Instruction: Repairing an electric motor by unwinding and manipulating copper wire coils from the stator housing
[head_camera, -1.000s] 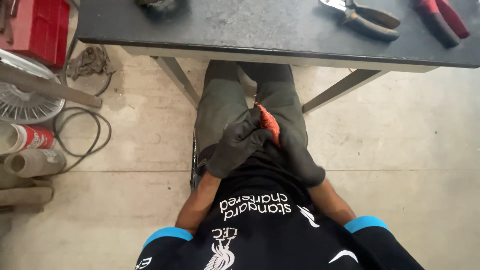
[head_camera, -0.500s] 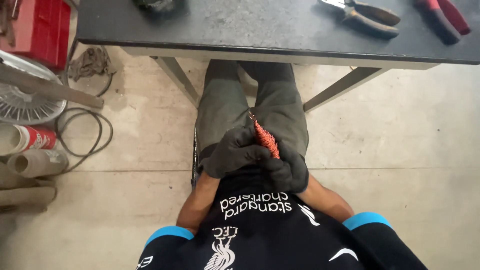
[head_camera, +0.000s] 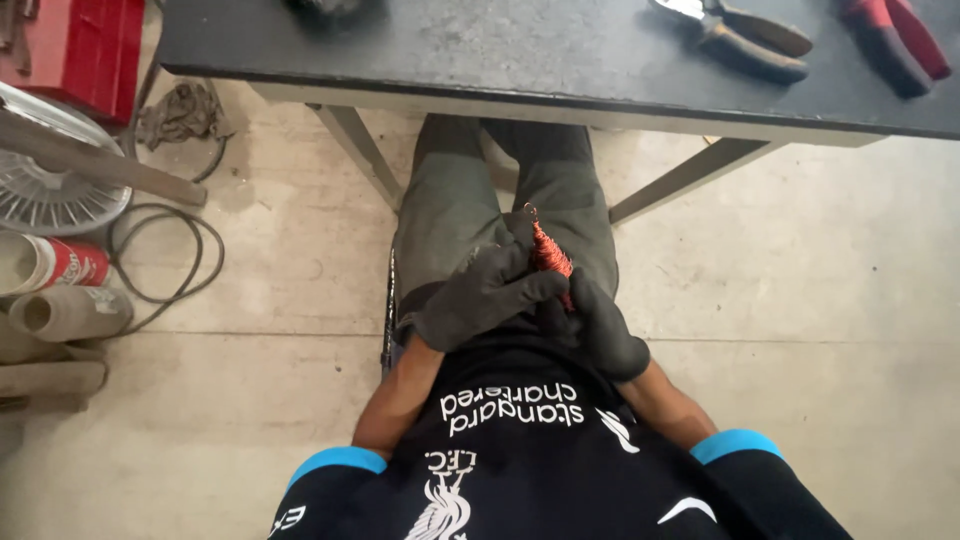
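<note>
I sit with both hands in dark gloves over my lap, below the table's front edge. My left hand (head_camera: 480, 295) wraps around a narrow bundle of reddish copper wire (head_camera: 548, 252) that sticks up and away from me. My right hand (head_camera: 600, 325) grips the bundle's lower end, close against my black shirt. The two gloves touch each other. The lower part of the bundle is hidden inside the gloves.
A dark table (head_camera: 500, 50) spans the top, with brown-handled pliers (head_camera: 745, 40) and red-handled pliers (head_camera: 895, 45) on its right part. On the floor at left lie a fan grille (head_camera: 50, 190), a black cable (head_camera: 165, 255), a rag (head_camera: 180, 110), rolls (head_camera: 60, 310) and a red box (head_camera: 85, 45).
The wire bundle has tilted more upright and drawn nearer my body. Both gloves have closed tighter together around its lower part.
</note>
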